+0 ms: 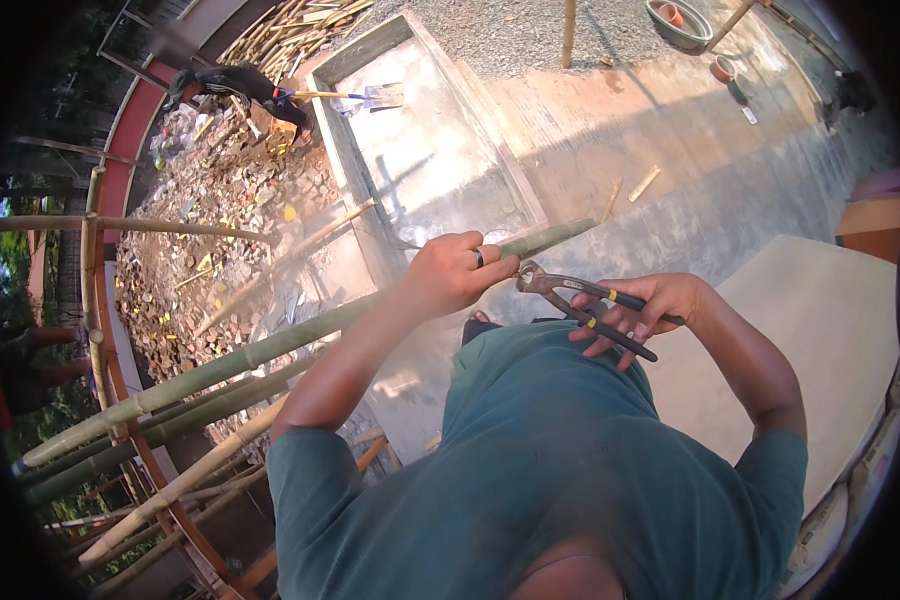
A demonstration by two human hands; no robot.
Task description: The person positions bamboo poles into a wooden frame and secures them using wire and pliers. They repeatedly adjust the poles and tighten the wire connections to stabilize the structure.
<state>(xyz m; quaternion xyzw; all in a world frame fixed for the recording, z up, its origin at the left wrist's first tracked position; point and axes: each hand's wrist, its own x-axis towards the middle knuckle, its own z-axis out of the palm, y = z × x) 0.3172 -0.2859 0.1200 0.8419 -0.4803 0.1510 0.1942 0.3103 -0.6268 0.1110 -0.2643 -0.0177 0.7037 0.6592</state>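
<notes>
A long green bamboo pole slants across in front of me, its far end past my left hand. My left hand, with a dark ring on one finger, is closed over this pole; its fingertips reach toward the jaws of the pincers. End-cutting pincers with black and yellow handles are in my right hand. The handles stand spread apart, and the rounded metal head is close beside my left fingertips. Whether the jaws touch anything is too small to tell.
More bamboo poles lie at left. Rubble covers the ground beyond, where a person bends with a shovel by a concrete-rimmed bed. A pale board lies at right; a basin and gravel are farther off.
</notes>
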